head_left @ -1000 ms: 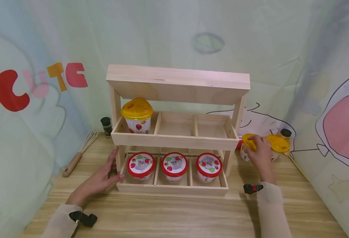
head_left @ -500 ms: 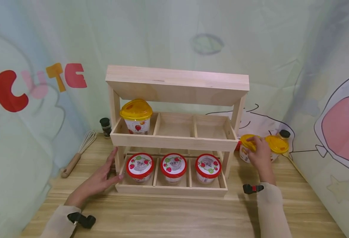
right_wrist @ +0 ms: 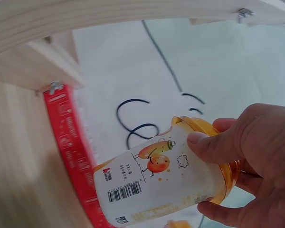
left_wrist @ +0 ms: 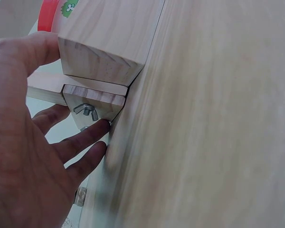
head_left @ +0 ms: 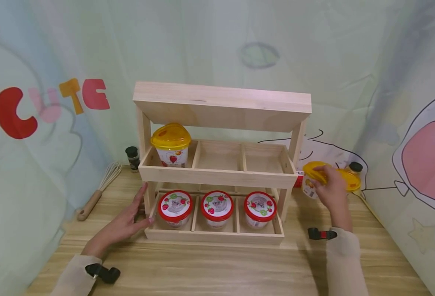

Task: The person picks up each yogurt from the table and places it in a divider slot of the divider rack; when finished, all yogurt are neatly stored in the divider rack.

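My right hand [head_left: 331, 186] grips a white paper cup with a yellow lid [head_left: 310, 187] by its top. In the right wrist view, the thumb and fingers are round the lid end of the tilted cup [right_wrist: 142, 180], which shows fruit drawings and a barcode. My left hand [head_left: 126, 224] rests, fingers spread, against the left side of the two-tier wooden rack [head_left: 217, 176]. In the left wrist view, its thumb touches the lower tray's corner, and its fingertips touch the post foot [left_wrist: 88, 107] with a wing nut. Another yellow-lidded cup [head_left: 170, 142] stands in the upper tray's left compartment.
Three red-lidded tubs, including the middle tub [head_left: 217, 207], stand in the lower tray. Behind my right hand are another yellow-lidded cup [head_left: 350, 179] and a black-capped jar [head_left: 355, 167]. A red box [right_wrist: 73, 147] lies behind the rack. A whisk [head_left: 100, 191] and black-capped bottle [head_left: 132, 158] stay left.
My right hand has lifted the yellow-lidded cup slightly off its spot and shifted a little right. My left hand has stayed against the rack.
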`<action>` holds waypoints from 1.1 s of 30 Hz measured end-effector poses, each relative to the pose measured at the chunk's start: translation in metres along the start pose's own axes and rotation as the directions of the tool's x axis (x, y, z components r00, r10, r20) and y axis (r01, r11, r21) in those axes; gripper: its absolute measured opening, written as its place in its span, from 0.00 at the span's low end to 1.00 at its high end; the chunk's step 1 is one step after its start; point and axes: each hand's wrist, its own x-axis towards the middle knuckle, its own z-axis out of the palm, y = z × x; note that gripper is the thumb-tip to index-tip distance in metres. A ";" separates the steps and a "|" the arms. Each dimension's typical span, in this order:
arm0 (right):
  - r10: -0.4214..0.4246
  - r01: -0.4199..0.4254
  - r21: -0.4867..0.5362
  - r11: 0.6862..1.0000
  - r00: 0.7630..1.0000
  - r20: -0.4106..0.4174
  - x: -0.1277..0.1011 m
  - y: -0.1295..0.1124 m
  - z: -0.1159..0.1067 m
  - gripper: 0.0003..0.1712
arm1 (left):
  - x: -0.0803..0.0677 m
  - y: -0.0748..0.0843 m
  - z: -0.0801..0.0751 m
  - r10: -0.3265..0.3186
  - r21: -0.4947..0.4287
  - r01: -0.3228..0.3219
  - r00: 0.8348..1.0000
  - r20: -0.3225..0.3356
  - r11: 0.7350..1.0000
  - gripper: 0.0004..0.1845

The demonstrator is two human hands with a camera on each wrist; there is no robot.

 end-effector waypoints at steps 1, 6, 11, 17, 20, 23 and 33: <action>0.004 -0.004 0.004 1.000 1.000 -0.006 0.000 -0.002 -0.002 0.20 | 0.000 0.000 0.000 0.000 -0.003 0.000 1.000 0.000 1.000 0.62; 0.017 -0.017 0.009 1.000 0.999 -0.030 -0.002 -0.011 -0.011 0.20 | 0.001 0.000 0.000 0.010 -0.006 -0.010 1.000 -0.001 1.000 0.62; 0.033 -0.034 -0.011 0.999 0.999 -0.042 -0.003 -0.022 -0.019 0.22 | 0.001 0.000 0.000 0.009 -0.001 -0.009 1.000 -0.004 1.000 0.63; -0.026 0.023 -0.035 0.999 0.995 -0.097 -0.004 -0.032 -0.033 0.22 | 0.002 -0.003 0.002 -0.006 0.020 0.006 1.000 0.002 1.000 0.62; -0.045 0.042 -0.025 0.999 0.992 -0.122 -0.006 -0.035 -0.038 0.22 | 0.003 -0.004 0.002 -0.007 0.023 0.006 1.000 0.004 1.000 0.62; -0.041 0.041 -0.003 0.999 0.991 -0.129 -0.007 -0.038 -0.041 0.22 | 0.002 -0.004 0.001 -0.006 0.018 0.006 1.000 0.002 1.000 0.62; -0.088 0.095 0.033 0.995 0.981 -0.171 -0.015 -0.042 -0.051 0.22 | 0.001 0.000 -0.001 0.019 0.003 -0.019 1.000 0.000 1.000 0.63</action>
